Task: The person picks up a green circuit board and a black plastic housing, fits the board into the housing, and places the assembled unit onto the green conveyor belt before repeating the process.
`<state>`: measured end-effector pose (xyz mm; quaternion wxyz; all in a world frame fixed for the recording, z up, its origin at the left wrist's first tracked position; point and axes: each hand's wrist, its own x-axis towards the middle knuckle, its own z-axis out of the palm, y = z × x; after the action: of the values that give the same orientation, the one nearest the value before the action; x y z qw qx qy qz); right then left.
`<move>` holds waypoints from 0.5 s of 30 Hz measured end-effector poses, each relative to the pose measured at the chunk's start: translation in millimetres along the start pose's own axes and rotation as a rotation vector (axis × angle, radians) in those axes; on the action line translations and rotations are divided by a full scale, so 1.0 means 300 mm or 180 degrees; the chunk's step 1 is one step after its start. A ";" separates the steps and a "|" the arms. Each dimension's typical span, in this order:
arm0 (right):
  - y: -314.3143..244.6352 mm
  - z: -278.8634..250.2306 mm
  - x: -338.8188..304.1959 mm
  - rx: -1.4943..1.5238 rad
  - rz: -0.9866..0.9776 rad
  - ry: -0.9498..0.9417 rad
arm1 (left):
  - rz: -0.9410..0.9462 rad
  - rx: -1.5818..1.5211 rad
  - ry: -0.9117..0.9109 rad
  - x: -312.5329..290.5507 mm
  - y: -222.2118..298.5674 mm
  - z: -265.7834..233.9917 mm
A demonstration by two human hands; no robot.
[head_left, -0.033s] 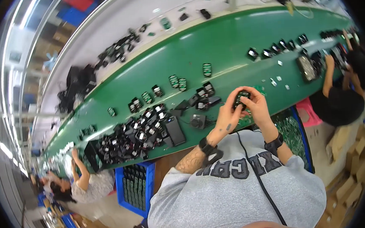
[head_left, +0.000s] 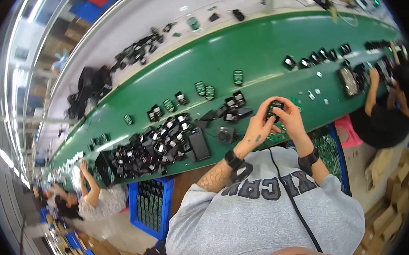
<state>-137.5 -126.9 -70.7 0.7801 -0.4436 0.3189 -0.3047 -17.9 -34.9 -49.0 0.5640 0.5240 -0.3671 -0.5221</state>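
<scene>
Over the near edge of the green bench (head_left: 274, 37), both my hands hold a small black plastic housing with a green circuit board (head_left: 275, 108) in it. My left hand (head_left: 257, 127) is closed around its left side. My right hand (head_left: 291, 121) grips it from the right, with the thumb on its face. Fingers cover much of the piece. Loose green circuit boards (head_left: 277, 135) lie on the bench just under my hands, partly hidden. Left of them sits a black square device (head_left: 225, 134) with a round front, near a cluster of black housings (head_left: 234, 105).
A large heap of black housings (head_left: 156, 147) covers the bench at left, beside a black box (head_left: 199, 144). Circuit boards (head_left: 238, 77) stand in a row farther back. A blue crate (head_left: 134, 206) of boards is below. Co-workers sit at left (head_left: 100, 203) and right (head_left: 379, 122).
The whole view has shifted slightly, so the bench items appear a little farther right and lower. My fingers have moved slightly on the housing, and both hands still hold it.
</scene>
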 end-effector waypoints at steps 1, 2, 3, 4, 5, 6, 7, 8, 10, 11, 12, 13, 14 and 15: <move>0.042 -0.019 0.055 0.0163 0.0314 0.0034 | -0.0366 -0.0134 -0.0175 0.017 -0.012 -0.050; 0.086 -0.048 0.111 0.0150 0.0362 -0.0079 | -0.0727 0.0121 -0.0288 0.030 -0.042 -0.116; 0.137 -0.086 0.171 -0.0369 0.0436 -0.0029 | -0.0718 0.0626 -0.0176 0.037 -0.105 -0.186; 0.198 -0.141 0.247 -0.0887 0.0473 0.0037 | -0.0328 0.1000 0.0161 0.036 -0.160 -0.262; 0.296 -0.240 0.333 -0.0571 0.0235 0.0323 | 0.0068 0.1370 0.0414 0.053 -0.180 -0.313; 0.309 -0.258 0.387 -0.0951 0.0179 0.0524 | 0.0015 0.1310 0.0875 0.045 -0.162 -0.394; 0.309 -0.257 0.436 -0.1332 0.0091 0.0707 | 0.0255 0.1463 0.1441 0.035 -0.190 -0.511; 0.339 -0.319 0.503 -0.1617 -0.0349 0.0752 | 0.0398 0.1657 0.1947 0.041 -0.219 -0.637; 0.370 -0.389 0.632 -0.2252 -0.0774 0.0820 | 0.0436 0.1892 0.2953 -0.007 -0.273 -0.945; 0.364 -0.321 0.685 -0.2285 -0.0856 0.0796 | 0.0861 0.2320 0.3614 -0.091 -0.319 -1.125; 0.365 -0.349 0.717 -0.2463 -0.0930 0.0958 | 0.0564 0.2140 0.3931 -0.097 -0.312 -1.193; 0.364 -0.371 0.747 -0.2630 -0.1011 0.1100 | 0.0325 0.2073 0.4102 -0.113 -0.304 -1.259; 0.366 -0.366 0.783 -0.2627 -0.0996 0.1081 | 0.0268 0.2327 0.4168 -0.156 -0.312 -1.349; 0.369 -0.322 0.829 -0.2653 -0.0895 0.0825 | -0.0263 0.3206 0.4352 -0.260 -0.340 -1.473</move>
<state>-38.4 -317.0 -264.4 0.4398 -0.7168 0.4459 -0.3064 371.6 142.6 -218.3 0.3417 0.9257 -0.1147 0.1149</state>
